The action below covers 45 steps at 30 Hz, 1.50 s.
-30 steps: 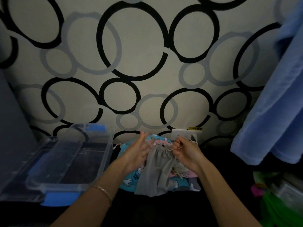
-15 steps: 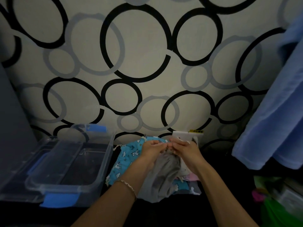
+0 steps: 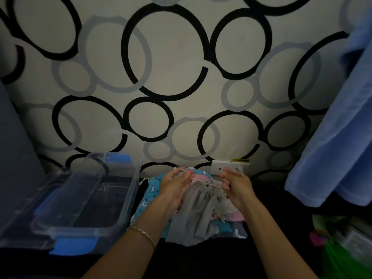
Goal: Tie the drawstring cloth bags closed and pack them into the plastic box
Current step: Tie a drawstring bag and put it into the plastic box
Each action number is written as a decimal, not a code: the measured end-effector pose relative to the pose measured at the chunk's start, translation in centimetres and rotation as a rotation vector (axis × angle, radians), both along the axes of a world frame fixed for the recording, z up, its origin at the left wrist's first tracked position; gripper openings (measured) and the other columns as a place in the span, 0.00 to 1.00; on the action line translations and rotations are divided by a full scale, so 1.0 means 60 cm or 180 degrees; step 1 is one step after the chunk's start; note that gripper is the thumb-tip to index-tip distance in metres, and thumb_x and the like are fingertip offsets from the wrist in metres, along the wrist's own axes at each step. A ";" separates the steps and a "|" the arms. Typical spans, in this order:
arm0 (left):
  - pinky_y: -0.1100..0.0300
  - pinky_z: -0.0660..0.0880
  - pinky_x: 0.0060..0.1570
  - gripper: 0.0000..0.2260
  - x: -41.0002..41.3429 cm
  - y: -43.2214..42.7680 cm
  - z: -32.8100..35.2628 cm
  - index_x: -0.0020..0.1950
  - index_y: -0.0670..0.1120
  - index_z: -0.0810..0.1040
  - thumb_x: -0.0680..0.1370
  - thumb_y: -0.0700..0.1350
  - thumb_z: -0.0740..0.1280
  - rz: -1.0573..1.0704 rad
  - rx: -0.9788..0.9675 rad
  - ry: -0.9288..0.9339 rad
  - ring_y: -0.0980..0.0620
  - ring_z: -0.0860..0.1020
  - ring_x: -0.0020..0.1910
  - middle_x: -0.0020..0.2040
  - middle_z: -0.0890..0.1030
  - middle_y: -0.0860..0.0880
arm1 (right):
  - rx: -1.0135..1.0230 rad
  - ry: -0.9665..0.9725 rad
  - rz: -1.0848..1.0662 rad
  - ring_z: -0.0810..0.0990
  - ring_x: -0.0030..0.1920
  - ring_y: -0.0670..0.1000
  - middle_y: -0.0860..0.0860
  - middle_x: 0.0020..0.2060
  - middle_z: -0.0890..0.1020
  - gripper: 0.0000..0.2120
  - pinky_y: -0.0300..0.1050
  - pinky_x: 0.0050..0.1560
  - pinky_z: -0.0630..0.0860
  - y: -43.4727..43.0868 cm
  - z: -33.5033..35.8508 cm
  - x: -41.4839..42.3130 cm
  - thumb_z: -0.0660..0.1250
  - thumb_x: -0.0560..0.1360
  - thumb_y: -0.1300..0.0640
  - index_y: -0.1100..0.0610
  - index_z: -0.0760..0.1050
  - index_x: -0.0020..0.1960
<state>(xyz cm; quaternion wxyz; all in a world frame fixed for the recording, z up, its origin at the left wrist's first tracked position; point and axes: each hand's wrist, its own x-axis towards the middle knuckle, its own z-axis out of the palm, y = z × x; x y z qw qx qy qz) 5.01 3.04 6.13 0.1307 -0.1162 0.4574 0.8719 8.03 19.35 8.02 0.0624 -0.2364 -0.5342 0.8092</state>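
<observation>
**Drawstring pulled taut over the grey bag**

The left hand (image 3: 175, 184) and the right hand (image 3: 235, 186) each pinched one end of the white drawstring (image 3: 203, 181), which ran stretched between them. The grey bag (image 3: 197, 214) hung just below that cord, its neck gathered at the midpoint between the two hands and its body draped toward the person. It lay on top of a pile of other cloth bags, with a blue printed bag (image 3: 149, 196) on the left and a pink bag (image 3: 238, 215) on the right. The plastic box (image 3: 128, 198) stood open just left of the pile, apart from both hands. Through its clear walls only its dark bottom showed. Its lid (image 3: 26, 208) lay beside it at the far left.
</observation>
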 end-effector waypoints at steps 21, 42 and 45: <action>0.58 0.80 0.47 0.19 0.002 -0.006 -0.007 0.69 0.36 0.67 0.79 0.36 0.64 0.0138 0.0386 -0.0331 0.45 0.80 0.56 0.59 0.79 0.36 | 0.0545 -0.1021 0.0585 0.79 0.54 0.61 0.65 0.54 0.80 0.14 0.52 0.49 0.78 -0.058 -0.016 0.016 0.64 0.78 0.64 0.68 0.70 0.61; 0.66 0.70 0.33 0.10 0.064 0.010 -0.041 0.36 0.47 0.80 0.77 0.44 0.67 0.0215 -0.2122 0.0498 0.53 0.78 0.38 0.37 0.81 0.51 | 0.0531 -0.0064 0.0016 0.83 0.40 0.53 0.61 0.44 0.84 0.05 0.46 0.41 0.80 -0.078 -0.057 0.011 0.68 0.76 0.61 0.60 0.78 0.42; 0.66 0.73 0.36 0.09 0.055 0.013 -0.035 0.37 0.46 0.80 0.77 0.44 0.68 0.0218 -0.2053 0.0606 0.52 0.80 0.41 0.38 0.82 0.50 | 0.0189 -0.0266 -0.0089 0.84 0.44 0.58 0.60 0.45 0.84 0.04 0.51 0.42 0.81 -0.083 -0.051 0.007 0.69 0.75 0.60 0.60 0.78 0.48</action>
